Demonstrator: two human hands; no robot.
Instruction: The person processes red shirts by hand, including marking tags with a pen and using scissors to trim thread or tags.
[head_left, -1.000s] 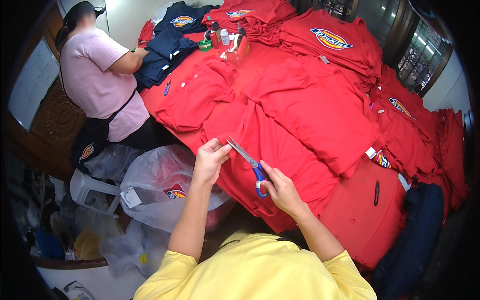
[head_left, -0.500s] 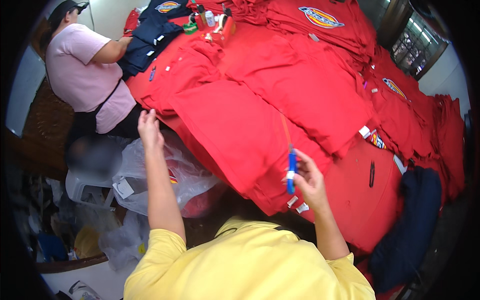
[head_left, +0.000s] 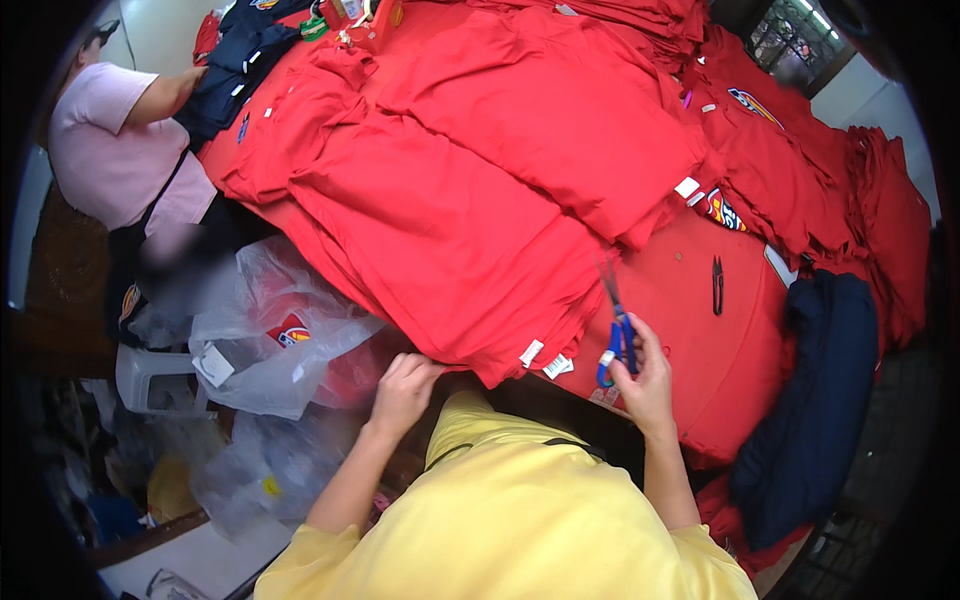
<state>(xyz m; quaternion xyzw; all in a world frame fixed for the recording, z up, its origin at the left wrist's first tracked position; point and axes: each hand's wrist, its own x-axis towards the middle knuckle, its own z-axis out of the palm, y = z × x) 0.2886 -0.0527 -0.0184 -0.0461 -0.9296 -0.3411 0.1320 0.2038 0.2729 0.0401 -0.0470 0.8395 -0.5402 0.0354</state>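
A pile of red T-shirts [head_left: 430, 235] lies on the red-covered table in front of me, its near edge at the table's rim. My left hand [head_left: 405, 390] pinches the near hem of the shirt with closed fingers. Blue-handled scissors [head_left: 618, 345] are held in my right hand [head_left: 648, 375], blades up and slightly parted beside the pile's right corner. White labels [head_left: 545, 360] stick out of the near edge, just left of the scissors. The blades touch no thread that I can make out.
Black thread snips [head_left: 718, 285] lie on the red table cover [head_left: 665, 340]. Dark blue cloth [head_left: 805, 400] hangs at the right edge, and further red shirts [head_left: 780, 170] are stacked beyond. At left stand plastic bags [head_left: 270, 340], a white stool [head_left: 150, 375] and a person in pink [head_left: 120, 140].
My left hand has come down and right, from the far left side onto the shirt's near hem. The scissors have turned in my right hand and show parted handles. My view has shifted.
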